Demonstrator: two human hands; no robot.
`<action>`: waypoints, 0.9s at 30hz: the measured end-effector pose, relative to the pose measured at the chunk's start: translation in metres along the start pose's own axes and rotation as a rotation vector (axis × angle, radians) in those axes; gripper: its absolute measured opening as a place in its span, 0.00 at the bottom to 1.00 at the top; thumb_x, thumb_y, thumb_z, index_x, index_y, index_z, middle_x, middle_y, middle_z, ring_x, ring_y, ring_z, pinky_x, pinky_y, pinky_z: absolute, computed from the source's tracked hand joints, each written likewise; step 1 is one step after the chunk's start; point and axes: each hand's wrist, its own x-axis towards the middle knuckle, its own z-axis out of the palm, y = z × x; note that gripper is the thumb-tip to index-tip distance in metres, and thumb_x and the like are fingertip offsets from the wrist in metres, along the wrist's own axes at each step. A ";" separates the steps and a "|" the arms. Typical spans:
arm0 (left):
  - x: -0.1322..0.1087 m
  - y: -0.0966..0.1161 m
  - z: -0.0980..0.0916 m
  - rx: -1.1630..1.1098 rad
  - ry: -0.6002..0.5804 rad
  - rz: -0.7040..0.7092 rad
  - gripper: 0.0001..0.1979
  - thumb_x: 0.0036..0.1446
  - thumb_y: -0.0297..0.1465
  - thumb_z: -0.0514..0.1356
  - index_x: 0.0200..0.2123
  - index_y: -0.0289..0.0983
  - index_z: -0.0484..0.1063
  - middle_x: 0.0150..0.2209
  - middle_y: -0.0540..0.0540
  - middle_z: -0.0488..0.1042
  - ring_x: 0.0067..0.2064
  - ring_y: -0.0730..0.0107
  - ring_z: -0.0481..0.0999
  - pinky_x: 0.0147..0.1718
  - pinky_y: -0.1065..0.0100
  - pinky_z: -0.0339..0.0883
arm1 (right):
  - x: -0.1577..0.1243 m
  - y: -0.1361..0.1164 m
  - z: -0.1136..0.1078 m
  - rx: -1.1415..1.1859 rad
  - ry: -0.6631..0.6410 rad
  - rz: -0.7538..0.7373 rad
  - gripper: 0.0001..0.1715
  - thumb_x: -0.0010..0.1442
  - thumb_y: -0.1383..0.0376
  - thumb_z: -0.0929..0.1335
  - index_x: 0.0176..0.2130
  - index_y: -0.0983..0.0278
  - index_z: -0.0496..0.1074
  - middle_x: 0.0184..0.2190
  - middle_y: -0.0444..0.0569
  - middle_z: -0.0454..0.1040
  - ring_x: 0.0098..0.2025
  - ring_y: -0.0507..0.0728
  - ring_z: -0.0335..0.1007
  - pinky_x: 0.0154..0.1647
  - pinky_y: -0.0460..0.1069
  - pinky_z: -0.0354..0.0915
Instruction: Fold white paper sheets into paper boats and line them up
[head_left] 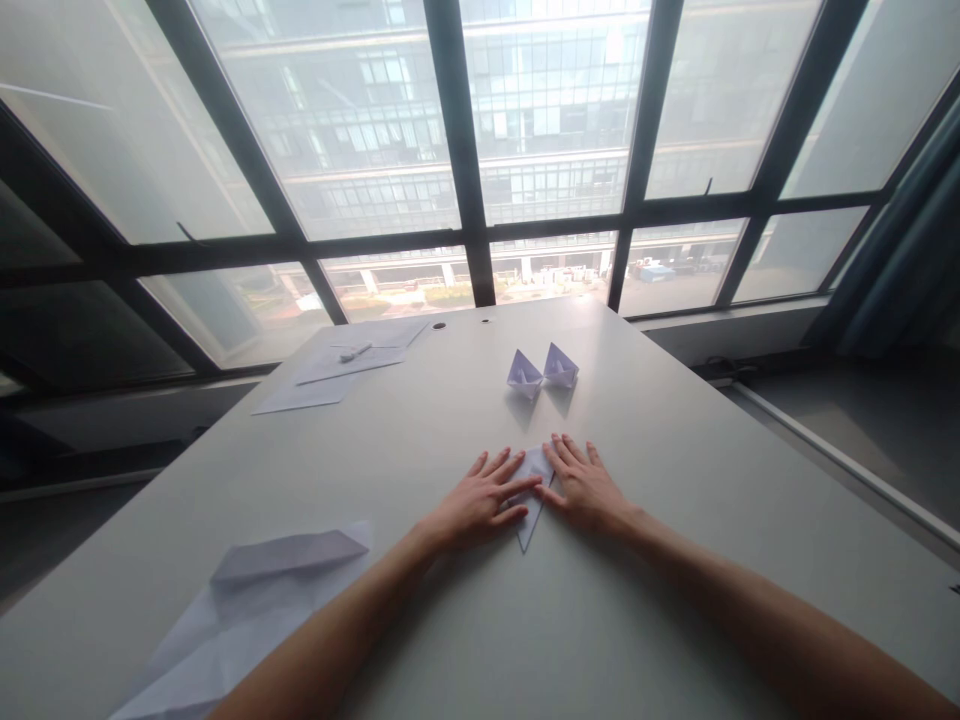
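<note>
A folded piece of white paper (528, 527) lies flat on the white table, one pointed corner toward me. My left hand (486, 492) rests on its left side, fingers spread, with the index finger stretched across the paper. On the right edge lies my right hand (581, 485), fingers extended and palm down. Both hands partly cover the paper, so its full outline is hidden. Just beyond them stand two folded paper boats, a left one (523, 375) and a right one (560, 367), side by side and close together.
A large creased sheet of paper (277, 590) lies at the near left, partly behind my left forearm. Farther left are flat paper sheets (375, 357) with a small pale object (355, 352) on top. Framed windows stand beyond the table's (675, 470) far edge.
</note>
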 end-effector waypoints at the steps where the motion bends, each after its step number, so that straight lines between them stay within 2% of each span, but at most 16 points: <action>1: 0.000 0.000 0.000 -0.002 0.002 0.000 0.26 0.68 0.50 0.49 0.67 0.59 0.54 0.72 0.53 0.42 0.72 0.50 0.41 0.67 0.44 0.37 | 0.000 0.000 0.000 -0.001 0.000 0.003 0.49 0.66 0.40 0.52 0.71 0.68 0.45 0.72 0.59 0.38 0.73 0.63 0.29 0.70 0.63 0.28; 7: 0.000 0.000 0.001 0.005 -0.003 0.001 0.26 0.68 0.50 0.48 0.67 0.57 0.54 0.72 0.52 0.42 0.72 0.50 0.41 0.67 0.44 0.36 | 0.001 0.000 0.000 -0.006 0.051 -0.032 0.47 0.66 0.43 0.55 0.71 0.67 0.43 0.73 0.55 0.34 0.74 0.61 0.27 0.70 0.63 0.28; 13: 0.001 -0.001 0.003 0.014 -0.005 0.004 0.29 0.67 0.51 0.48 0.69 0.55 0.51 0.72 0.50 0.42 0.72 0.51 0.40 0.67 0.44 0.36 | -0.001 0.000 -0.005 0.015 -0.018 -0.137 0.41 0.68 0.46 0.55 0.70 0.65 0.49 0.72 0.54 0.44 0.73 0.61 0.33 0.70 0.64 0.31; 19: 0.001 -0.003 0.004 0.022 -0.003 0.004 0.30 0.67 0.51 0.48 0.69 0.54 0.49 0.72 0.49 0.43 0.72 0.50 0.41 0.67 0.44 0.36 | -0.001 -0.001 -0.005 0.000 0.002 -0.116 0.42 0.68 0.46 0.53 0.71 0.66 0.46 0.72 0.55 0.41 0.73 0.62 0.32 0.70 0.63 0.32; 23: 0.001 -0.001 0.003 0.023 -0.011 0.002 0.30 0.67 0.51 0.47 0.69 0.54 0.49 0.72 0.49 0.43 0.72 0.50 0.41 0.67 0.45 0.36 | 0.000 0.000 -0.003 0.002 -0.015 -0.111 0.40 0.69 0.47 0.53 0.71 0.65 0.48 0.72 0.55 0.44 0.73 0.62 0.34 0.70 0.64 0.33; 27: 0.001 0.001 0.001 0.027 -0.027 -0.009 0.30 0.67 0.52 0.45 0.69 0.54 0.49 0.72 0.49 0.43 0.72 0.51 0.40 0.67 0.45 0.35 | 0.000 0.001 -0.001 0.003 0.015 -0.088 0.43 0.69 0.45 0.52 0.71 0.69 0.47 0.72 0.57 0.42 0.73 0.61 0.33 0.70 0.62 0.32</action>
